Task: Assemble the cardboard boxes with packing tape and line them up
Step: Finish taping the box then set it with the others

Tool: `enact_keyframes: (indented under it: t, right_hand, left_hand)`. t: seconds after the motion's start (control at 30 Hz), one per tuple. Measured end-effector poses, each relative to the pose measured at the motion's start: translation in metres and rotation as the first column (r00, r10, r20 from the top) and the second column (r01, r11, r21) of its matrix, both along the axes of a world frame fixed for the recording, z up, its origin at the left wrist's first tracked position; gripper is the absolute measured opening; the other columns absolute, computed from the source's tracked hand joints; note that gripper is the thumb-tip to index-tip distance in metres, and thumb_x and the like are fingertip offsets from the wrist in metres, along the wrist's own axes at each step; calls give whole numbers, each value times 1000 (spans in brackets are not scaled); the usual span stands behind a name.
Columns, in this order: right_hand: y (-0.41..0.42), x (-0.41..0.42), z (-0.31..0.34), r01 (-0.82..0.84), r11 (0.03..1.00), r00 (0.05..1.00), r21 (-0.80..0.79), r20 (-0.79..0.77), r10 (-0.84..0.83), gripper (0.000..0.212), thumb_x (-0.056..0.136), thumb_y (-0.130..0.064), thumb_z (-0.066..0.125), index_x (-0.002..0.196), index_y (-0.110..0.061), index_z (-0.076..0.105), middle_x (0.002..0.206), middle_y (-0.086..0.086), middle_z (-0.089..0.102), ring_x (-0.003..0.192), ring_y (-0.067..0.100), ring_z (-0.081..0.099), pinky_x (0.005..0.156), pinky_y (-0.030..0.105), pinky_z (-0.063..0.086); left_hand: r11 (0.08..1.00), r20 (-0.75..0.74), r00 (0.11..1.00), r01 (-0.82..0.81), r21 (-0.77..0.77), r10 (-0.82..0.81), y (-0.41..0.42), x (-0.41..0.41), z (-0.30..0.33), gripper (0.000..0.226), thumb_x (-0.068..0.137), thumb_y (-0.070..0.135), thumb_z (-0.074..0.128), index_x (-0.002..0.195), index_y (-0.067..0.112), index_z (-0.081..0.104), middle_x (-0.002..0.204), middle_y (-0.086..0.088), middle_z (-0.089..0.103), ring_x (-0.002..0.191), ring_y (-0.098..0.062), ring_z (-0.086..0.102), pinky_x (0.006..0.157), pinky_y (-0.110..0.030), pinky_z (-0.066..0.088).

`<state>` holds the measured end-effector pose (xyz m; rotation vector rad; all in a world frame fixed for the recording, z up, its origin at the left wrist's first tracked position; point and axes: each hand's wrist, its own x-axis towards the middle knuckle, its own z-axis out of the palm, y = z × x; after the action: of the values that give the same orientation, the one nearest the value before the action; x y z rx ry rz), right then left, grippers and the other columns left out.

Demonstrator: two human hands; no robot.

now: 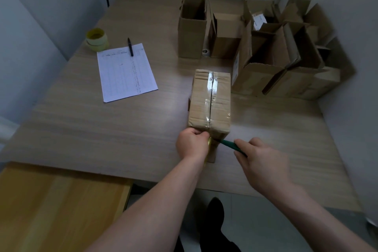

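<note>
A closed cardboard box (209,100) lay on the wooden bench (102,129) near its front edge, with clear packing tape (210,96) running along its top seam. The left hand (192,143) gripped a yellowish tape roll (209,142) at the box's near end, fingers curled round it. The right hand (261,161) held a green-handled tool (229,144), its tip pointing at the tape beside the left hand. Behind the box and to the right stood several open cardboard boxes (266,53), flaps up, close together. Farther left lay a printed sheet (125,71) with a black pen (130,46) on it, and two stacked tape rolls (97,39) sat near the wall.
</note>
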<state>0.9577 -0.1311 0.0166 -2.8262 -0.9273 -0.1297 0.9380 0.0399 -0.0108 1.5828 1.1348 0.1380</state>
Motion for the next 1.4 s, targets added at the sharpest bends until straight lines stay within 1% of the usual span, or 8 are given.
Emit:
enact_keyframes:
  t: [0.07, 0.27, 0.43, 0.5, 0.63, 0.83, 1.07, 1.4]
  right_hand:
    - [-2, 0, -6, 35, 999, 999, -9, -25, -35, 13, 86, -35, 68, 97, -28, 68, 70, -4, 53, 49, 21, 51, 41, 19, 13]
    - [-63, 14, -41, 363, 928, 914, 84, -228, -336, 32, 94, -30, 58, 126, -27, 61, 98, 6, 62, 78, 33, 62, 63, 36, 48]
    - [-125, 39, -90, 498, 850, 750, -171, -407, -521, 49, 95, -18, 50, 143, -16, 43, 99, 18, 55, 78, 33, 51, 67, 39, 42]
    - [-114, 47, -91, 490, 837, 748, -242, -376, -547, 56, 92, -32, 51, 144, -18, 39, 120, 19, 53, 99, 36, 54, 81, 44, 48]
    - [-26, 53, -38, 203, 966, 970, 159, -169, -176, 70, 86, -40, 70, 148, -23, 41, 154, 13, 35, 144, 32, 29, 111, 53, 30]
    - [71, 74, -21, -316, 910, 939, 269, -51, 341, 40, 77, -36, 71, 114, -21, 69, 132, 12, 57, 125, 33, 51, 95, 49, 49]
    - [74, 83, -41, -385, 886, 923, 257, 138, 360, 34, 71, -31, 80, 101, -15, 72, 116, 14, 62, 107, 31, 51, 75, 39, 52]
    - [80, 82, -36, -239, 923, 962, 302, -56, 268, 42, 65, -42, 82, 99, -21, 68, 119, 5, 54, 110, 25, 45, 81, 43, 51]
  left_hand:
    - [1000, -6, 1000, 7, 11, -7, -1, 0, 1, 15, 78, 23, 74, 66, 19, 66, 69, 4, 66, 69, -16, 61, 61, -22, 41]
    - [999, -4, 1000, 12, 35, -12, 1, 0, 0, 21, 77, 23, 75, 61, 22, 62, 65, 7, 64, 65, -11, 60, 55, -21, 38]
    - [999, -5, 1000, 8, 37, -8, 0, 1, 2, 26, 77, 22, 75, 56, 23, 60, 60, 11, 60, 60, -5, 55, 51, -19, 35]
    - [999, -8, 1000, 9, 48, -9, 0, 2, 1, 23, 77, 21, 75, 58, 21, 62, 61, 9, 61, 61, -8, 56, 54, -20, 36]
    - [997, -8, 999, 36, 71, -35, 1, 3, -1, 13, 78, 22, 74, 67, 20, 69, 67, 7, 64, 66, -10, 58, 54, -20, 36]
    - [989, -70, 994, 89, 121, -81, 3, 0, -1, 12, 82, 22, 70, 70, 21, 69, 66, 10, 62, 60, -7, 53, 52, -19, 34]
    - [970, -133, 970, 217, 113, -202, 12, -31, -16, 21, 85, 26, 71, 66, 25, 63, 67, 13, 60, 66, -4, 54, 56, -21, 36]
    - [968, 145, 959, 250, -33, -243, 17, -40, 8, 10, 84, 23, 74, 75, 21, 71, 89, 0, 67, 83, -11, 61, 68, -23, 47]
